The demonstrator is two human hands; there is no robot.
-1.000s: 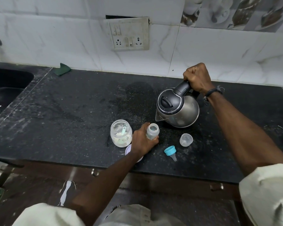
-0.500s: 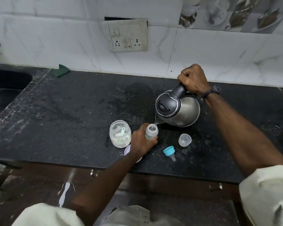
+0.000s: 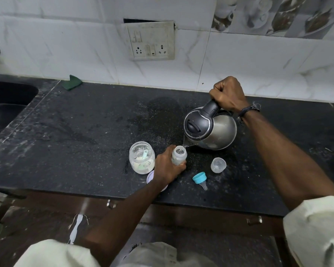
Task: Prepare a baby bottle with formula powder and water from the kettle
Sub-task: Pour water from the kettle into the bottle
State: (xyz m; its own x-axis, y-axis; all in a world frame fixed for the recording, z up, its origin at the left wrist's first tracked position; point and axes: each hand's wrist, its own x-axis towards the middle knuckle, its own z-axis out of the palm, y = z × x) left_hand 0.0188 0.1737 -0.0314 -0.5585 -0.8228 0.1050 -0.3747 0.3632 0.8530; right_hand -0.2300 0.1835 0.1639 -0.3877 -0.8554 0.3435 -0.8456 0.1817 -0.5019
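**A:** Head view check. Grip on the kettle (image 3: 210, 130)?

**B:** Right hand (image 3: 228, 94) fisted round the black handle. Kettle lifted, tilted left and down, spout right over the mouth of the baby bottle (image 3: 179, 156). Thin stream looks to be running from spout into bottle, hard to confirm at this size.

**A:** Bottle?

**B:** Upright on the black counter (image 3: 85, 132), near the front edge, uncapped. Left hand (image 3: 167, 167) wrapped round its lower body, fingers curled on it.

**A:** Formula?

**B:** Clear jar (image 3: 142, 158) just left of the left hand, lid off, pale powder at the bottom, small scoop (image 3: 145, 153) leaning inside. White lid (image 3: 150, 177) flat on the counter, mostly hidden under the left wrist.

**A:** Loose parts?

**B:** Blue collar with teat (image 3: 200, 179) lying on its side, right of the bottle, teat pointing toward the counter edge. Clear cap (image 3: 218, 165) just beyond it, under the kettle, mouth tilted up. Neither touching the bottle.

**A:** Background?

**B:** Sink (image 3: 6, 105) far left. Green cloth (image 3: 72, 82) against the tiled wall. Socket plate (image 3: 150, 41) above the counter.
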